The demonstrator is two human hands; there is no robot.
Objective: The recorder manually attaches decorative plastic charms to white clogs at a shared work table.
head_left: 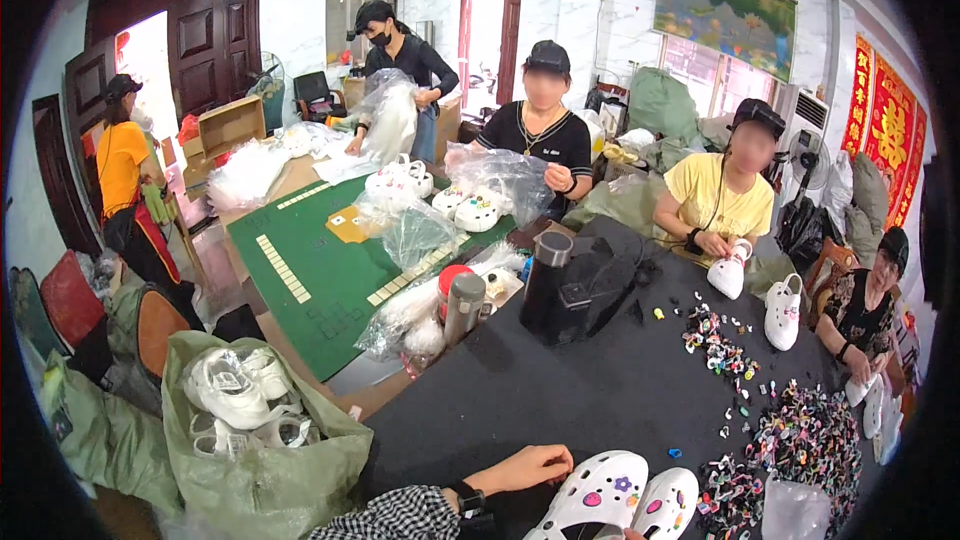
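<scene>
1. White clog (598,493), dotted with coloured charms, lies under the left hand (528,467), whose fingers curl loosely at its heel edge, gripping nothing.
2. Right hand is out of view.
3. A second clog (667,503) touches the first; loose charms (808,437) heap nearby on the black surface (560,380).
4. Steadying the heel firmly would help, I'd say.

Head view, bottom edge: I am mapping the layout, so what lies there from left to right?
Green sack of white shoes → left hand → white decorated clog → second white clog → pile of colourful charms.
</scene>
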